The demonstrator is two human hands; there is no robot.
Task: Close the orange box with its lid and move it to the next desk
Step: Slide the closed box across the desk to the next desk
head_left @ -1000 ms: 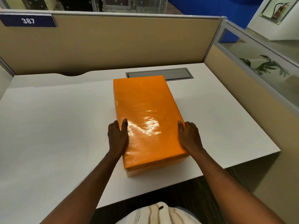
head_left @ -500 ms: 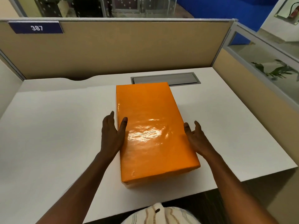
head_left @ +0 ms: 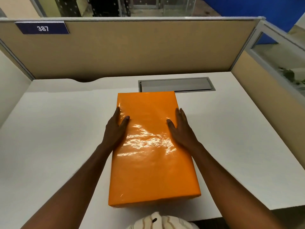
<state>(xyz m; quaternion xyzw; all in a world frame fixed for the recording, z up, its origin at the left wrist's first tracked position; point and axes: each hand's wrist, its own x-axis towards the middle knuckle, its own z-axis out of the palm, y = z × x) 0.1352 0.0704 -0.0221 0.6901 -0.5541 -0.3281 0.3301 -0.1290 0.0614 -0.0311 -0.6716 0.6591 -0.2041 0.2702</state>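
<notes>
The orange box (head_left: 152, 167), glossy and with its lid on, lies lengthwise on the white desk (head_left: 54, 138) in front of me. My left hand (head_left: 115, 129) presses against its left side, fingers down the edge and thumb on the lid. My right hand (head_left: 182, 129) mirrors it on the right side, thumb on top. The box is held between both hands at about its middle. Its near end reaches close to the desk's front edge.
A grey cable hatch (head_left: 176, 85) is set into the desk just behind the box. Tan partition walls (head_left: 132, 50) enclose the desk at the back and both sides, with a blue label 387 (head_left: 42, 28) at top left. A glass panel stands at the right.
Both hands came off the box's near part, slid forward along its sides and now clasp it at mid-length. The view has shifted so the box sits nearer to me.
</notes>
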